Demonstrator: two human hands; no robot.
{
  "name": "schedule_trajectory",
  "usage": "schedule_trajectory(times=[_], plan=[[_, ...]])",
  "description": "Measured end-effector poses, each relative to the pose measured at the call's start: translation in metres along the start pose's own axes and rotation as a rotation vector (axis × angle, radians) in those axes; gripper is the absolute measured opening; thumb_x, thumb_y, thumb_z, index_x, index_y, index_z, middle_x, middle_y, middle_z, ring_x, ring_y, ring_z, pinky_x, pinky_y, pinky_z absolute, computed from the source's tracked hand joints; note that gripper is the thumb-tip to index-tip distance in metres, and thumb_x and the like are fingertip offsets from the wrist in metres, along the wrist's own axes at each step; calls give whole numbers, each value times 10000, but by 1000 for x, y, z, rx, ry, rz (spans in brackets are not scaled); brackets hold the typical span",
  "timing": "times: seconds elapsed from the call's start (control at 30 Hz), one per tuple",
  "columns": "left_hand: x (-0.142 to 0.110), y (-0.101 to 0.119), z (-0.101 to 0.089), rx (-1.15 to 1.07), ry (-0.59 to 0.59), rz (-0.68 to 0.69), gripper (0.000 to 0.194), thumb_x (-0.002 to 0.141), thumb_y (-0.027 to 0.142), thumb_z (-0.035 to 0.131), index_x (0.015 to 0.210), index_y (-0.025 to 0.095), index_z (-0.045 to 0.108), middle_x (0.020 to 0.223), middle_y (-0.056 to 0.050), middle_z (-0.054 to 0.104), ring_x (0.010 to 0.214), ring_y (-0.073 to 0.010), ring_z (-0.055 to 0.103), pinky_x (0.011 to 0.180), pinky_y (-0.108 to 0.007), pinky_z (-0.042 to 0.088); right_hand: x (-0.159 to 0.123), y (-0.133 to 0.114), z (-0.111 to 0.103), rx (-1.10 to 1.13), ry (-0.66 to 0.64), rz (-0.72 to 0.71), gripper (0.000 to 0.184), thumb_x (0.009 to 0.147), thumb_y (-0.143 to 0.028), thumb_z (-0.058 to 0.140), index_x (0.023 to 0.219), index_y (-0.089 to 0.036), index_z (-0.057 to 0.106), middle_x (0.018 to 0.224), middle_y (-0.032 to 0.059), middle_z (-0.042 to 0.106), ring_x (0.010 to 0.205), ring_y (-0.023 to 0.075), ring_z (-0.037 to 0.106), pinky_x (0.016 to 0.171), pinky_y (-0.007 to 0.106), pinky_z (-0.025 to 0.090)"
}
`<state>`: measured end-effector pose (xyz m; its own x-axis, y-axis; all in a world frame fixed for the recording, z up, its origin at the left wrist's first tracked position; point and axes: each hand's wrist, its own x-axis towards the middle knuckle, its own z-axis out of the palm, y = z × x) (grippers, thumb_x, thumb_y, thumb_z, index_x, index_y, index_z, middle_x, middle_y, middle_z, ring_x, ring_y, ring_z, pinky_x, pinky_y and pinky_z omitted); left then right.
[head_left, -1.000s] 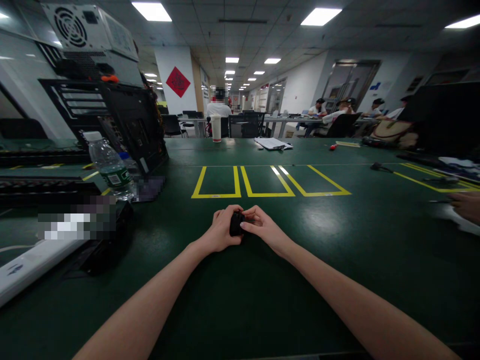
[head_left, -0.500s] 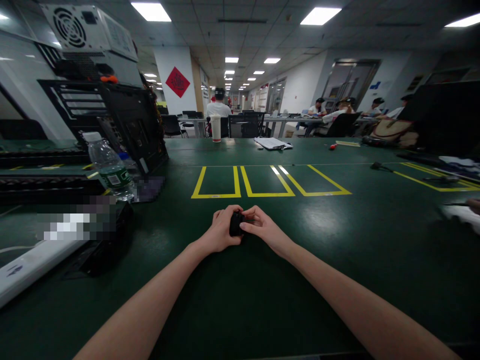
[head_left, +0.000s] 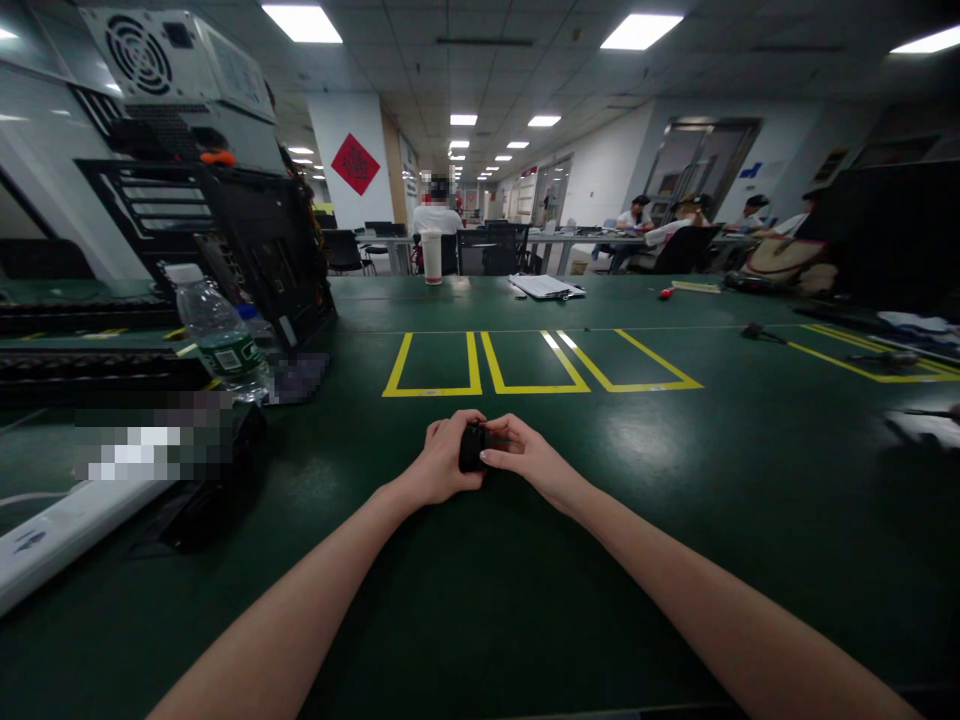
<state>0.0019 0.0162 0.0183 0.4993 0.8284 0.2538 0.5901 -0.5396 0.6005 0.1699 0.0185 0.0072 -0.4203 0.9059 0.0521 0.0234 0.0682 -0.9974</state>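
Note:
A small black object with a rounded outline is held low over the green table, near the middle of the view. Its kind I cannot make out. My left hand wraps round it from the left, fingers over the far side and thumb on the near side. From the right, my right hand meets it with bent fingers and the thumb tip at its right edge. The fingers hide much of the object.
Yellow tape outlines lie beyond my hands. To the left stand a water bottle, a black computer case and a white power strip. A paper cup and clipboard are farther back. Another person's fingertips show at the right edge.
My right hand has shifted very slightly at the black object's right edge. My left hand stays put. At the far right, the white thing near another person's hand has moved slightly.

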Motion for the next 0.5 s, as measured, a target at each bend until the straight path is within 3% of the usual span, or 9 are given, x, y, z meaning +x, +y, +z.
schedule_trajectory(times=[0.23,0.5], plan=[[-1,2,-2,-14,-8,-16,552,624,200,579,1109,256,323,1113,-36,408,1052,-259,377,885,-434,299,-2,-3,2,-3,21,-18,264,674,-300,590,906,-225,490,992,16,513,945,168,505,830,366,404],[0,-2,2,-7,23,-4,557,617,200,586,1104,255,322,1095,-31,417,1040,-252,376,890,-427,297,1,3,-1,-30,53,35,362,666,-306,599,993,-216,473,1041,36,500,986,177,482,877,383,369]])
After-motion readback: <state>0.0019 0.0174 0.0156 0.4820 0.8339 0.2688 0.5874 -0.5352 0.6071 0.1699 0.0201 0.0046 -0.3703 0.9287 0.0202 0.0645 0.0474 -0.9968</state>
